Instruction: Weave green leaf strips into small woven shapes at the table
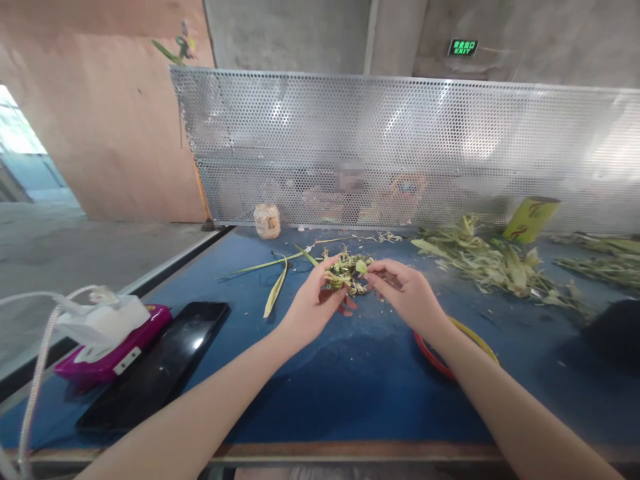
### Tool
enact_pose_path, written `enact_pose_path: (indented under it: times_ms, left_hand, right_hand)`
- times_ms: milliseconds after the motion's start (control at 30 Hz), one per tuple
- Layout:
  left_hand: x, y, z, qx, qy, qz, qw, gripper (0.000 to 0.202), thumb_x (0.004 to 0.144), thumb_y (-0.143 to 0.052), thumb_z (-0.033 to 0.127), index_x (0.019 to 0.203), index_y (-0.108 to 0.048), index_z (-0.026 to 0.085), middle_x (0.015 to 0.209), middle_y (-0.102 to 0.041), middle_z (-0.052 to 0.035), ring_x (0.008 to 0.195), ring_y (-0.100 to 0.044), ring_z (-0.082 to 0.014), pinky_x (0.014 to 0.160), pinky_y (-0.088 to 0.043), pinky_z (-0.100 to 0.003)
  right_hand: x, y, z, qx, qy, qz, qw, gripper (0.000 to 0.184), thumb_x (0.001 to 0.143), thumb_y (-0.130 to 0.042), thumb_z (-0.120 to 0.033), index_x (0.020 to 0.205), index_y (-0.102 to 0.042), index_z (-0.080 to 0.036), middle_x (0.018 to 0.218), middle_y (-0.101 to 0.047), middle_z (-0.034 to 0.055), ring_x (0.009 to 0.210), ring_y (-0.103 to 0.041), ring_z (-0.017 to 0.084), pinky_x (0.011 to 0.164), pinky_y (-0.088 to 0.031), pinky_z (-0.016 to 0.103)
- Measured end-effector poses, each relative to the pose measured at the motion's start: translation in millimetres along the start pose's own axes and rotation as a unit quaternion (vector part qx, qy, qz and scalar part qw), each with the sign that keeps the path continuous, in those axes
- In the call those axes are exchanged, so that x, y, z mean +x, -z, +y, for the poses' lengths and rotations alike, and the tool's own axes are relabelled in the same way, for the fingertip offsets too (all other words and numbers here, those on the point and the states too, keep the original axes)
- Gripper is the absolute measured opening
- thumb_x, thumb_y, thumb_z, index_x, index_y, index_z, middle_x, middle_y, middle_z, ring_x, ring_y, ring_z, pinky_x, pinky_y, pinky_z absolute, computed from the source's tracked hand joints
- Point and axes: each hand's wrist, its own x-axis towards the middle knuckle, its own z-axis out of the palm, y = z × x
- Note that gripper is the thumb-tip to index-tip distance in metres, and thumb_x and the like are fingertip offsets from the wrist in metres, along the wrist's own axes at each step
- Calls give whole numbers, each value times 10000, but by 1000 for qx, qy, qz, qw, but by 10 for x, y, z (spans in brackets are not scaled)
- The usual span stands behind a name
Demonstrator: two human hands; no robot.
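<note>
My left hand is closed around a loose bunch of pale green, dried-looking plant sprigs over the middle of the blue table. Facing it, my right hand pinches a small light-green leafy piece between thumb and fingers, right at the edge of the bunch. Some sprigs lie behind the fingers, so I cannot tell which are held and which rest on the table. Just left of the bunch lies a long folded dry leaf, and thin stalks stretch beyond it.
A perforated metal screen borders the table's back. A wrapped roll stands before it. Dry leaves and a yellow-green box are at right. A red-and-yellow ring-shaped rim sits under my right forearm. A phone and purple power strip lie left.
</note>
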Motion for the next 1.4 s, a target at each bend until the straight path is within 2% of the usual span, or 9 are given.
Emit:
enact_pose_path:
  times_ms: [300, 433, 533, 667, 800, 900, 1067, 1200, 1400]
  left_hand:
    - [26, 24, -8, 95, 7, -3, 995, 447, 753, -518, 190, 1195, -449, 171, 888, -626, -36, 713, -597, -133, 673, -490, -297]
    - [-2, 36, -29, 120, -24, -8, 993, 597, 774, -481, 193, 1326, -257, 233, 888, -603, -31, 700, -580, -141, 623, -471, -283]
    - [-9, 43, -31, 125, -50, 27, 991, 686, 783, -472, 205, 1366, -111, 236, 899, -571, -39, 779, -548, -152, 721, -448, -303]
    - [15, 42, -41, 19, -44, 85, 995, 857, 726, -566, 218, 1368, 0, 165, 891, -526, -43, 840, -516, -154, 827, -417, -327]
    - [17, 27, -52, -30, -37, 66, 997, 999, 631, -678, 227, 1361, 4, 198, 803, -491, 5, 742, -510, -130, 782, -443, -329]
    - [-1, 12, -26, -33, -34, 34, 998, 948, 662, -648, 221, 1362, -10, 186, 802, -514, 0, 753, -523, -134, 784, -446, -328]
    - [-24, 20, 9, 42, -47, 35, 997, 891, 695, -604, 230, 1365, -18, 185, 831, -548, -26, 757, -542, -154, 754, -456, -332]
    - [-42, 33, -25, 110, -60, 3, 992, 866, 701, -584, 234, 1367, -30, 208, 818, -524, -24, 721, -535, -150, 696, -466, -312]
    - [-26, 82, -91, 171, -60, 59, 982, 843, 665, -572, 178, 1357, -93, 220, 784, -533, -12, 682, -530, -145, 650, -455, -305]
  right_hand:
    - [-13, -33, -3, 22, -5, -47, 999, 118, 765, -514, -294, 806, -540, -186, 756, -611, 32, 670, -574, 137, 586, -463, 264]
    - [-15, -31, -11, 14, 2, -35, 999, 117, 758, -523, -295, 802, -537, -187, 740, -606, 25, 660, -577, 137, 603, -471, 269]
    - [-24, -29, -25, -13, 17, -43, 999, 96, 760, -520, -278, 789, -540, -188, 717, -596, 19, 649, -574, 134, 612, -469, 269]
    - [-40, -46, -30, -13, 18, -81, 996, 85, 766, -506, -270, 788, -529, -192, 672, -576, 6, 592, -549, 115, 566, -462, 252]
    - [-49, -76, -16, 19, -1, -116, 993, 66, 751, -503, -221, 807, -511, -187, 642, -546, -15, 531, -515, 88, 528, -452, 225]
    - [-60, -82, -21, 38, -3, -150, 988, 71, 749, -505, -213, 811, -507, -179, 663, -543, -9, 558, -521, 88, 541, -453, 215]
    - [-75, -64, -44, 20, 20, -182, 983, 130, 790, -488, -291, 859, -511, -183, 772, -577, 24, 671, -553, 116, 625, -463, 243]
    - [-60, -68, -21, 2, -11, -194, 981, 198, 823, -431, -335, 737, -512, -177, 649, -557, 7, 597, -545, 114, 588, -449, 244]
    - [-55, -75, -7, -3, 2, -208, 978, 217, 811, -425, -247, 649, -548, -172, 623, -584, -2, 526, -521, 93, 541, -419, 213]
